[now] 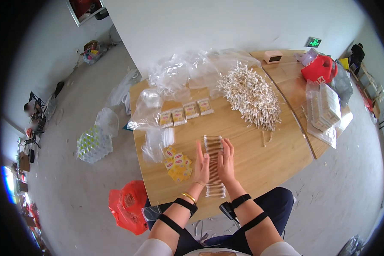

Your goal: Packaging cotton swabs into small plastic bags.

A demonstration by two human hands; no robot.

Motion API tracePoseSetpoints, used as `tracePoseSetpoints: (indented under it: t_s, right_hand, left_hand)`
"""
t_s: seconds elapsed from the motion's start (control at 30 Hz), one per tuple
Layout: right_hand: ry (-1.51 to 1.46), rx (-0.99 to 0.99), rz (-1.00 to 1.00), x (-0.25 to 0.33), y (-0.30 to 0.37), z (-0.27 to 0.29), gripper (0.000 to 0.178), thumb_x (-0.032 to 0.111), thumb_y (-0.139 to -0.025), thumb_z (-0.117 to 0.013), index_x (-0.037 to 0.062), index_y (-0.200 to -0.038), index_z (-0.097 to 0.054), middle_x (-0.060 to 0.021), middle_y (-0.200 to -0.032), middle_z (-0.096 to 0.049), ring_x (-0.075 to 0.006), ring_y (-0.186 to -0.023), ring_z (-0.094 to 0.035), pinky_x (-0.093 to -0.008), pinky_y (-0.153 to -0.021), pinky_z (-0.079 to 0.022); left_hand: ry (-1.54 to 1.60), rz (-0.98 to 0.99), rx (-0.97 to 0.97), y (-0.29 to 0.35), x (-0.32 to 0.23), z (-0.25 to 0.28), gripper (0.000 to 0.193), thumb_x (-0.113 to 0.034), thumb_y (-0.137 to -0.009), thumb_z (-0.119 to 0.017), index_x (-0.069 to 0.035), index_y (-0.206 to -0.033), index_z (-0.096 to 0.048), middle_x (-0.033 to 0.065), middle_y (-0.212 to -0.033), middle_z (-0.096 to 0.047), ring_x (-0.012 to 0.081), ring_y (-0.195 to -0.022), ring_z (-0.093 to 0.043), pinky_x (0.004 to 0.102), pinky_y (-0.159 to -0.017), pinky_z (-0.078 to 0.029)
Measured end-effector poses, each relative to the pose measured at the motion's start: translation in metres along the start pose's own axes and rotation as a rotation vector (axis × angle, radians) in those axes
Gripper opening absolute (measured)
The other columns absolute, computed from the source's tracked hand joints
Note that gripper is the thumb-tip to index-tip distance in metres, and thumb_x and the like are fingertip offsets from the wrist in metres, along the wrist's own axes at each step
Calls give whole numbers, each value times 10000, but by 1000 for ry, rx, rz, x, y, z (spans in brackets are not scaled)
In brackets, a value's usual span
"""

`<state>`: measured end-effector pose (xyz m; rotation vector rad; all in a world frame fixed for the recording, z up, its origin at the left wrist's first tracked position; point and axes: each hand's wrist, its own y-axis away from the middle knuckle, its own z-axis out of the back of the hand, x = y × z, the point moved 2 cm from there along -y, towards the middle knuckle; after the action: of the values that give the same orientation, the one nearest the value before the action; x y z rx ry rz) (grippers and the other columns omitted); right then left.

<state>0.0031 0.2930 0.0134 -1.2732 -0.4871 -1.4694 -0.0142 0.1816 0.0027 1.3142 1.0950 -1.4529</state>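
Note:
A long row of cotton swabs [213,146] lies side by side on the wooden table, running from near the table's front edge toward its middle. Along the row's left side stands my left hand [202,167], open, fingers straight and palm turned inward. My right hand [226,162] is at the right side, open with fingers stretched forward and slightly bent, palm facing the swabs. Both hands are at the swab tips; whether they press on them I cannot tell. Left of my left hand lie scattered small yellow cards [178,165]. A big loose heap of cotton swabs [254,96] spreads at the far right.
Several filled swab packs [190,110] line up behind, with clear plastic bags [168,74] around them. Flat clear sleeves [154,143] lie at the left edge. A red jug [319,70] and bagged white packs [326,106] occupy the right table. A red bag [128,207] hangs low left.

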Motion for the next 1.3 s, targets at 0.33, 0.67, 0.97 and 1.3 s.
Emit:
tracePoseSetpoints:
  t_s: [0.33,0.67,0.97,1.3]
  right_hand:
    - [202,125,-29,30,29,65,271,-18,-859,-555,58,-1109,-625,-186,-1160,-556,-399,-1072,-541,-461,-915,-467]
    - [355,378,124,41,112,62,361,15,-804,-627,107,-1153,-607,-164,-1221,-535,-398,-1134,-497,-475,-981,-442]
    - [557,361,189,37,108,50,379,68,-804,-642,142,-1176,-652,-153,-1318,-482,-384,-1160,-486,-474,-985,-448]
    - [607,385,168,34,104,48,360,71,-807,-632,159,-1154,-672,-134,-1313,-507,-371,-1180,-496,-473,-963,-458]
  left_hand:
    - [-190,-45,-50,63,-36,73,474,-293,-1046,-481,-13,-1426,-436,175,-1481,-451,306,-1389,-403,398,-1153,-291]
    - [-613,-107,243,204,-40,65,329,-195,-928,-604,-69,-1231,-600,132,-1291,-588,341,-1238,-514,492,-1068,-366]
    - [-954,-274,322,206,-42,38,644,-393,-951,-582,-29,-1448,-391,197,-1515,-336,403,-1433,-292,556,-1175,-222]
    - [-1307,-378,284,169,-23,11,825,-574,-993,-388,33,-1536,-253,195,-1618,-217,338,-1514,-170,563,-1207,-120]
